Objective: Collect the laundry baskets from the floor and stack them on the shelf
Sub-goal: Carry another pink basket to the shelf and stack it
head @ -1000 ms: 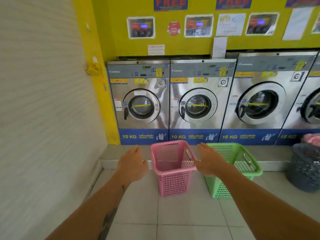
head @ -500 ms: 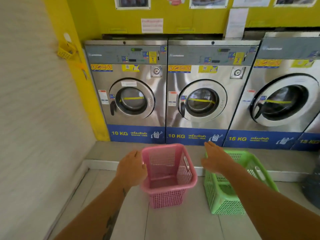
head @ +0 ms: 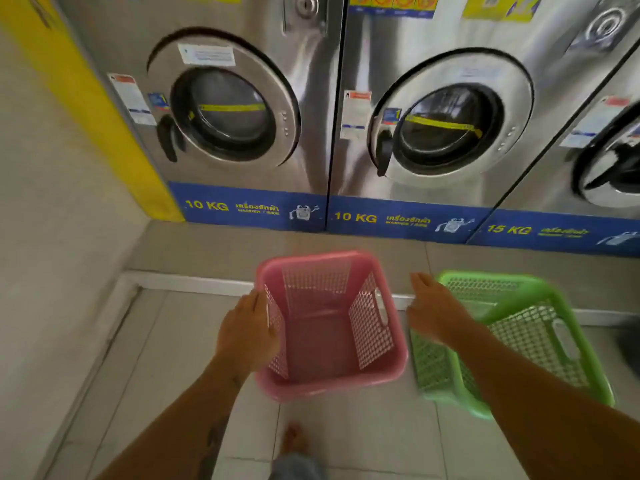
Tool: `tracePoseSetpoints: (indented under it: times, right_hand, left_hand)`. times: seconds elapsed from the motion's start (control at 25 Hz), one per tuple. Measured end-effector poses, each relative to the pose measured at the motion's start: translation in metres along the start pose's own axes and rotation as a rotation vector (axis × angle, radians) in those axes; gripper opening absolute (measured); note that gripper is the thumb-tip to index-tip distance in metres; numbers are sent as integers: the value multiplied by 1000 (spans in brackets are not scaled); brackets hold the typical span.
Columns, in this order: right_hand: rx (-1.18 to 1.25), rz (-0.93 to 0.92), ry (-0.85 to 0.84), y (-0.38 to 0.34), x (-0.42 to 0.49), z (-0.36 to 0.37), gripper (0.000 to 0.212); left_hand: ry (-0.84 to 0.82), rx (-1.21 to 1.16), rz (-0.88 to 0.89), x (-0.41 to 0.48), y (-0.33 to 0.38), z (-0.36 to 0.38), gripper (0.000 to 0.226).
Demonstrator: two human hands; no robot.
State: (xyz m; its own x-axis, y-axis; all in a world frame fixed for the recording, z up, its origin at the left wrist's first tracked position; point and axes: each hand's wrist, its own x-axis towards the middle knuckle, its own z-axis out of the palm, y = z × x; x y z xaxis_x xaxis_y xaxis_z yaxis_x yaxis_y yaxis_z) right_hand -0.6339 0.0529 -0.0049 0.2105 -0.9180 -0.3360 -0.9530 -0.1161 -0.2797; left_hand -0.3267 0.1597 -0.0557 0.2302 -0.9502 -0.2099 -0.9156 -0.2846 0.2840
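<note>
**Hands reach the pink basket**

Since half a second ago we have come closer and both hands have dropped toward the baskets. Our left hand (head: 247,336) now lies against the left rim of the pink basket (head: 322,341), though blur keeps us from telling whether its fingers curl round it; our right hand (head: 440,313) hovers with fingers straight, holding nothing, over the gap between the pink basket and the green basket (head: 526,327); the two baskets stand side by side, open tops up, on the tiled floor (head: 363,438), near the step below the steel washers (head: 242,98).
</note>
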Motion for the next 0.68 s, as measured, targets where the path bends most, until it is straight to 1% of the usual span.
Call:
tracePoseSetpoints:
  times: [0.12, 0.2, 0.32, 0.36, 0.52, 0.56, 0.68]
  right_hand:
    - [-70, 15, -108, 18, 58, 39, 65]
    - [-61, 35, -129, 30, 94, 66, 70]
    - [-43, 49, -109, 48, 149, 114, 61]
    - [-42, 37, -104, 56, 164, 131, 63]
    - [-69, -11, -167, 93, 204, 208, 99]
    - [-80, -10, -163, 99, 208, 222, 105]
    - [-108, -14, -78, 106, 213, 239, 105]
  left_hand:
    - [-81, 9, -18, 45, -21, 47, 59]
    - [-79, 24, -39, 70, -30, 71, 59]
    - [-43, 59, -96, 110, -47, 123, 72]
    - [-38, 64, -114, 120, -51, 141, 78]
    - [-15, 71, -224, 144, -60, 202, 101]
    - [-6, 71, -230, 148, -63, 212, 104]
    - [-8, 83, -182, 154, -77, 233, 107]
